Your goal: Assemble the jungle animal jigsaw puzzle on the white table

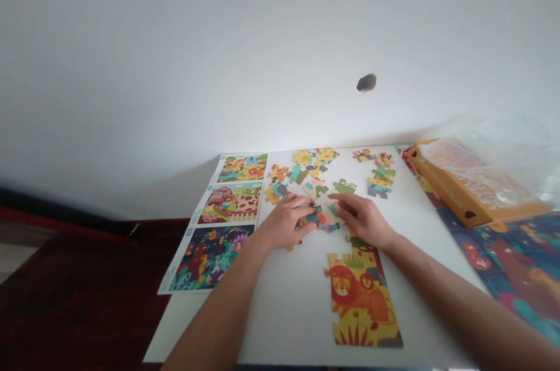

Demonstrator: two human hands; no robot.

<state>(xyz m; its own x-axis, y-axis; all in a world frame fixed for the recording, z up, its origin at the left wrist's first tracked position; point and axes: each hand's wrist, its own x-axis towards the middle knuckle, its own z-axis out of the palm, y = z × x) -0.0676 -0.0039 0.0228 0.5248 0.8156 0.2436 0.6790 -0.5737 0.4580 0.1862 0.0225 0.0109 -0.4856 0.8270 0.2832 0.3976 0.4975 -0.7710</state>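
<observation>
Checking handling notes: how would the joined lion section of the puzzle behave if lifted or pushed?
The lion section is several flat interlocked pieces, so lifted by one edge it would probably sag or split. On the smooth white table it would likely slide whole when pushed. Thin, so probably light.

Person seen as two hands and two forearms only

Left hand (pixel 284 222): bare, fingers slim, knuckles showing as soft ridges; wrist bare

Left forearm (pixel 227 301): bare along whole visible length, slender, smooth, looks wider toward lower frame edge

Right hand (pixel 365 220): bare, fingers slim, back of hand smooth; wrist bare

Right forearm (pixel 459 301): bare as far as frame shows, slender, looks thicker close to camera

Fingernails too small to make out
</observation>
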